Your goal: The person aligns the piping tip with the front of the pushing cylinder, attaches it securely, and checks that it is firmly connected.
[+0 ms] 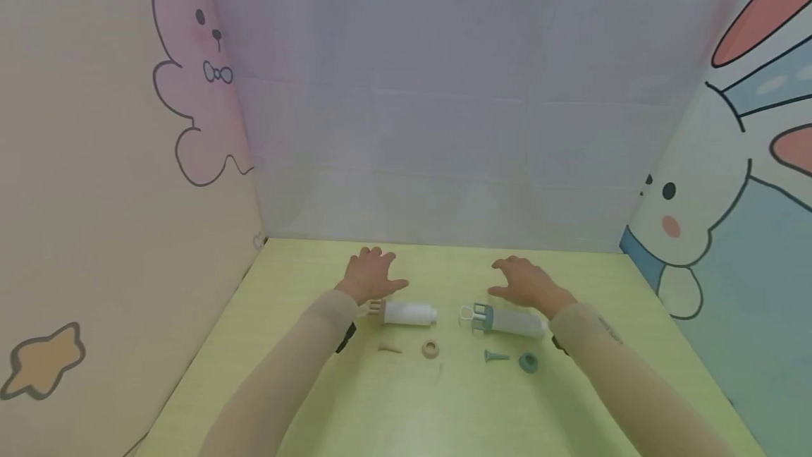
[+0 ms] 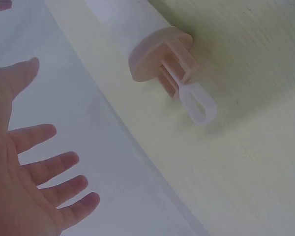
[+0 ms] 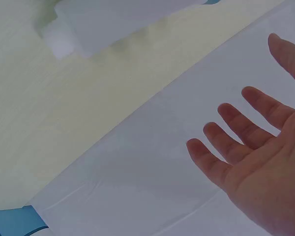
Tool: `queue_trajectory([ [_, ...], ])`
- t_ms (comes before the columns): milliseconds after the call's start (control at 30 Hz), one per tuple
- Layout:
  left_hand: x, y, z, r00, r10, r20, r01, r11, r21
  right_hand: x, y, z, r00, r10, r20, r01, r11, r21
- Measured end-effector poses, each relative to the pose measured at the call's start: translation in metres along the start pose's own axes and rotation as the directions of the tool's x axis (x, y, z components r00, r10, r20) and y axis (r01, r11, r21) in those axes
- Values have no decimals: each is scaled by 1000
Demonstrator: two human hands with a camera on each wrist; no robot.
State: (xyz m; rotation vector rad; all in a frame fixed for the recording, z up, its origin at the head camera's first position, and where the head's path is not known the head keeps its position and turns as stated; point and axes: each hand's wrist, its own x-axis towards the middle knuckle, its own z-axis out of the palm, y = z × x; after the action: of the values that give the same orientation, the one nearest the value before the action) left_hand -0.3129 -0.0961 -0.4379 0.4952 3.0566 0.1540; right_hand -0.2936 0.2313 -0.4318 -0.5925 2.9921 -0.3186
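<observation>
Head view: left hand (image 1: 370,275) and right hand (image 1: 524,283) held palm down over the yellow-green tabletop (image 1: 431,400), fingers spread and straight, holding nothing; a pink-capped syringe (image 1: 406,313) lies just at 5 o'clock of the left hand, a green-capped syringe (image 1: 504,320) just at 7 o'clock of the right hand; nearer the viewer lie a pink nozzle (image 1: 390,349), a pink ring (image 1: 431,349), a green nozzle (image 1: 495,355) and a green ring (image 1: 528,362). Left wrist view: palm side of the left hand, fingers (image 2: 64,164) apart, with the pink cap and clear plunger loop at 1 o'clock, detail too small in the head view. Right wrist view: open palm, fingers (image 3: 238,130) apart; only the blurred pale end of the green-capped syringe shows at 11 o'clock.
</observation>
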Motion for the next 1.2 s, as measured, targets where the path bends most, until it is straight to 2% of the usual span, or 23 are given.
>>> queue_trajectory([
  [100, -1, 1, -1, 1000, 23, 11, -23, 1000, 2, 1, -3, 4, 1000, -16, 19, 16, 1000, -9],
  [300, -3, 4, 2, 998, 48, 29, -46, 997, -64, 2, -11, 9, 998, -55, 23, 54, 998, 7],
  [633, -15, 13, 15, 997, 60, 52, -52, 989, -137, -2, -24, 21, 996, -61, 65, 59, 998, 33],
  [867, -25, 18, 24, 996, 83, 25, -74, 968, -240, -4, -36, 29, 994, -92, 56, 89, 995, 55],
  [1033, -33, 23, 28, 995, 98, -8, -97, 960, -261, -5, -46, 35, 993, -105, 58, 101, 992, 75],
  [1200, -39, 27, 36, 997, 68, -43, -78, 946, -316, -6, -58, 45, 992, -111, 55, 104, 988, 116],
])
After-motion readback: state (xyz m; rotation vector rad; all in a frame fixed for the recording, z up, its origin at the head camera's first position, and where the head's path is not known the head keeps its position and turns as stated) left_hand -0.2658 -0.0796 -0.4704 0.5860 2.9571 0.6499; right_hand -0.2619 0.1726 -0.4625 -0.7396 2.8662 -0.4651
